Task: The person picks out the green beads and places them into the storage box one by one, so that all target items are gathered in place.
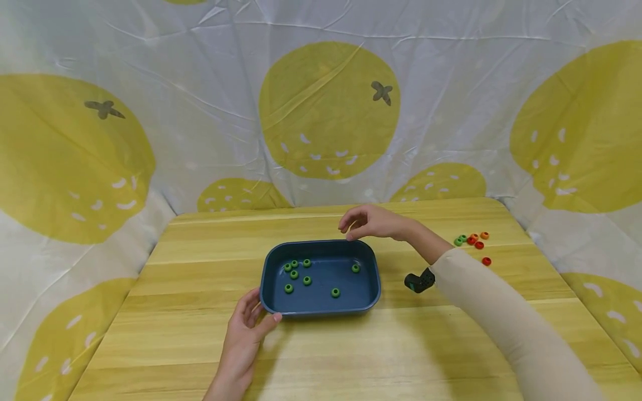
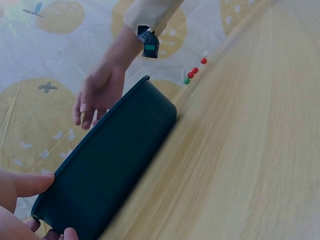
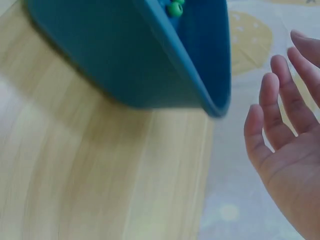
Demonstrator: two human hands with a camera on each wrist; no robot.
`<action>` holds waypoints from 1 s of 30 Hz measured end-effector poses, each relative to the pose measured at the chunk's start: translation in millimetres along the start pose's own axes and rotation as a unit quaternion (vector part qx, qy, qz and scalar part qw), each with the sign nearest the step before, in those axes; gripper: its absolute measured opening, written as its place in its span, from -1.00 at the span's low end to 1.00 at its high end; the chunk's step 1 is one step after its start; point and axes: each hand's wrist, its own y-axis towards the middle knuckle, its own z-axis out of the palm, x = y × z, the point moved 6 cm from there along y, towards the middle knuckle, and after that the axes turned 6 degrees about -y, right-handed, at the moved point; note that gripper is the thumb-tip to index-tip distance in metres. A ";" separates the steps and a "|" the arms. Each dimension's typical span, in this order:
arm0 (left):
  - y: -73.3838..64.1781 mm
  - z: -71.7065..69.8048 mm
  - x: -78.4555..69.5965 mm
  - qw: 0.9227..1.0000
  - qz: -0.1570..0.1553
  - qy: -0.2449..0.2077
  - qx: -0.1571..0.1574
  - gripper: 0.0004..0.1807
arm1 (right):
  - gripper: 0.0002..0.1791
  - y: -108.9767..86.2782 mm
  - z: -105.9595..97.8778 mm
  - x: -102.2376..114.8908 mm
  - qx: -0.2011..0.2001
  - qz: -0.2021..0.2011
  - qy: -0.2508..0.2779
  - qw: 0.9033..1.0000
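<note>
A dark blue rectangular tray (image 1: 321, 314) with rounded corners sits on the wooden table, several green beads (image 1: 307, 280) scattered across its floor. My left hand (image 1: 244, 328) grips its near left corner, thumb at the front rim and fingers along the left side. Over the far right rim hovers my right hand (image 1: 378, 221). Its fingers are loosely bent, and in the right wrist view they spread apart beside the tray with nothing held. The left wrist view shows the tray's outer wall (image 2: 115, 155) between the left thumb and fingertips.
Right of the tray, beyond the right forearm, lies a loose group of red, orange and green beads (image 1: 472, 240). One red bead (image 1: 486, 260) lies nearer. A black device (image 1: 419, 280) is at the right sleeve's cuff. A lemon-print cloth (image 1: 321, 111) hangs behind the table (image 1: 200, 267).
</note>
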 end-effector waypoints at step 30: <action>0.3 1.2 1.4 1.000 0.006 0.000 -0.002 -0.14 | -0.56 -120.3 -99.7 -78.2 -0.092 0.147 -0.108 0.979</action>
